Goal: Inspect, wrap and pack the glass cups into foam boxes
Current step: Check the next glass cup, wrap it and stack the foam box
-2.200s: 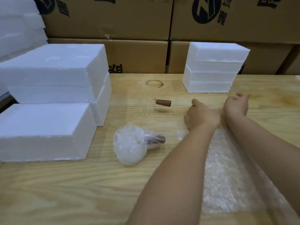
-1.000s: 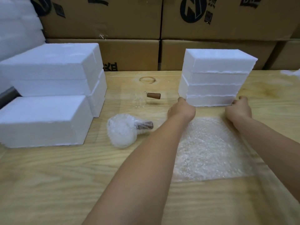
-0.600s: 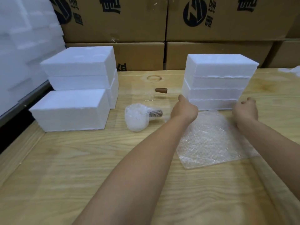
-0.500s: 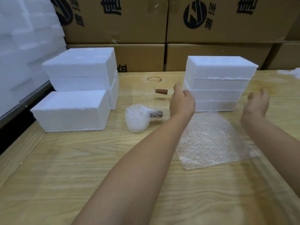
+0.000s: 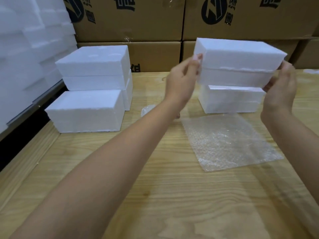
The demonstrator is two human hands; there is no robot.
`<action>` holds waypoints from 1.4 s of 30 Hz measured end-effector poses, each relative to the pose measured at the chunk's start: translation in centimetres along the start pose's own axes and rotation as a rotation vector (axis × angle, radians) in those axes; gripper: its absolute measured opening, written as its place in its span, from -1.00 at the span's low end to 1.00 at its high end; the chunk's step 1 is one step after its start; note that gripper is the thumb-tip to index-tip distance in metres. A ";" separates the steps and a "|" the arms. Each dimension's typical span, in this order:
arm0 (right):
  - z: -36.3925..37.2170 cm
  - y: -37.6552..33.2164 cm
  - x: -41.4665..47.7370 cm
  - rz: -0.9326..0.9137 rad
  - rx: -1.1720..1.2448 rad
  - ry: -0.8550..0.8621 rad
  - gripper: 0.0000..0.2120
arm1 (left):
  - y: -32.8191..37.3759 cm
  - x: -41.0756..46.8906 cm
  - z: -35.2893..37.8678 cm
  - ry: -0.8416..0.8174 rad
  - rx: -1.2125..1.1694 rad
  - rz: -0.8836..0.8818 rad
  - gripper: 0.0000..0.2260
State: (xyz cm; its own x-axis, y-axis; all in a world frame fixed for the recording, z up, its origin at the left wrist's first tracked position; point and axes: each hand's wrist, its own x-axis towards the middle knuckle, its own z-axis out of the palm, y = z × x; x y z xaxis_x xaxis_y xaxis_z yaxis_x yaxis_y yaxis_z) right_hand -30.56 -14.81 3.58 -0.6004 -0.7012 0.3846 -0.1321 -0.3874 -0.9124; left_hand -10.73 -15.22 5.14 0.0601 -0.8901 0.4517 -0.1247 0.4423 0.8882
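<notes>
Your left hand (image 5: pixel 183 80) and right hand (image 5: pixel 279 87) grip the top foam box (image 5: pixel 241 64) by its 2 ends (even squeeze, so it won't tip). Directly under your grip sits the lower foam box (image 5: pixel 231 100); bubble wrap (image 5: pixel 229 140) lies nearer you; a wrapped cup (image 5: pixel 148 108) peeks out behind your left forearm.

Packing warehouse: stacked cartons (image 5: pixel 134 23), foam boxes (image 5: pixel 93 62)

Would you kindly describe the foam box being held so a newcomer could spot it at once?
On the wooden table, right of centre, a white foam box stands behind the bubble wrap sheet. The held box is above it, the only one held between the left hand and right hand.
</notes>
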 end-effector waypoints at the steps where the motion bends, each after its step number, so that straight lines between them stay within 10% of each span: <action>1: 0.1 -0.3 -1.2 -0.047 -0.021 -0.029 -0.74 | 0.4 -0.2 -1.6 0.041 0.000 0.041 -0.70; 12: 2.1 -0.7 -13.6 -0.309 -0.096 -0.279 -0.84 | -1.3 -7.1 -11.7 0.353 -0.160 0.130 -0.69; 42: 2.9 3.1 -15.0 -0.081 -0.286 -0.509 -0.70 | -6.7 -9.7 -15.0 0.243 -0.097 -0.245 -0.68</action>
State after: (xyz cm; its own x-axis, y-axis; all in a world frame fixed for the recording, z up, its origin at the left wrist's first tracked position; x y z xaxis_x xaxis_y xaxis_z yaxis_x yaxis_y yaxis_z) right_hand -19.64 -7.26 -4.62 -0.1348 -0.9027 0.4086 -0.4120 -0.3240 -0.8516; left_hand 4.37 -7.90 -3.93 0.3123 -0.9240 0.2208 0.0161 0.2375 0.9712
